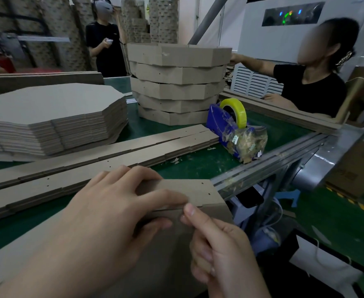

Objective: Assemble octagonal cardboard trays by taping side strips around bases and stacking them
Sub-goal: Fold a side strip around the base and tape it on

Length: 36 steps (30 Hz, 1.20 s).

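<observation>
A flat cardboard base lies on the green table in front of me, with a side strip standing along its far edge. My left hand lies over the base, its fingers curled over the top of the strip. My right hand pinches the strip's lower edge where it meets the base, thumb up. Finished octagonal trays are stacked at the table's far middle. A pile of flat octagonal bases sits at the left. Long flat side strips lie across the middle.
A blue tape dispenser with a yellow roll stands at the right, scraps of tape stuck to it. The table's metal rail runs along the right edge. A person in black sits behind it, reaching toward the stack. Another person stands at the back.
</observation>
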Each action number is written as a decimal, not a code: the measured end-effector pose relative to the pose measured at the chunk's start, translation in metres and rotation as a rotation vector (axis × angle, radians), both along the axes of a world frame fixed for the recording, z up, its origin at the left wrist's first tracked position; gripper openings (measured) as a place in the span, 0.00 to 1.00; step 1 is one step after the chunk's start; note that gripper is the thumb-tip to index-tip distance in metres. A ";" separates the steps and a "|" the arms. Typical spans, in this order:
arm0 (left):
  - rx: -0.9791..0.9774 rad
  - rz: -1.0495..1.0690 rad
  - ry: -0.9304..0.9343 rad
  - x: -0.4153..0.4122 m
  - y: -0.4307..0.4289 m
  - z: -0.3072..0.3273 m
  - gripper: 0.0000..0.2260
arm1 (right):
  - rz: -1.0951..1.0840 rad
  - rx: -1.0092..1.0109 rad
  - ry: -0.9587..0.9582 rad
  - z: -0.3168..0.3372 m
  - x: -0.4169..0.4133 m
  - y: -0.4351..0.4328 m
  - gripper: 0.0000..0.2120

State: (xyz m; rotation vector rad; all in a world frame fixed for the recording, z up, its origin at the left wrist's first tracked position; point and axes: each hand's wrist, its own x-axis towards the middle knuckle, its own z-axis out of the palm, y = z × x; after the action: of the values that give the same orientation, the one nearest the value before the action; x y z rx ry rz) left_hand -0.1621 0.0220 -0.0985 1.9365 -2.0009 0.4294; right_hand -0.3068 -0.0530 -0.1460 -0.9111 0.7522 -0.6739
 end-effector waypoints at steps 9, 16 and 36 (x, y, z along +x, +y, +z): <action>-0.037 0.083 0.118 -0.008 -0.003 0.009 0.17 | 0.277 -0.070 0.044 0.000 -0.007 -0.008 0.19; -0.108 0.155 0.047 -0.018 -0.013 0.007 0.15 | 0.401 -0.119 0.144 0.001 -0.012 -0.016 0.22; 0.053 0.150 -0.013 -0.022 -0.001 0.017 0.16 | -0.299 -0.805 0.135 -0.021 -0.020 -0.019 0.10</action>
State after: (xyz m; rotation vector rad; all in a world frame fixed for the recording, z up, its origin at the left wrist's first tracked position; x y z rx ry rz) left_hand -0.1845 0.0209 -0.0817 2.1294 -1.9000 0.4302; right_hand -0.3271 -0.0719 -0.1672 -1.6034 0.7480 -1.2314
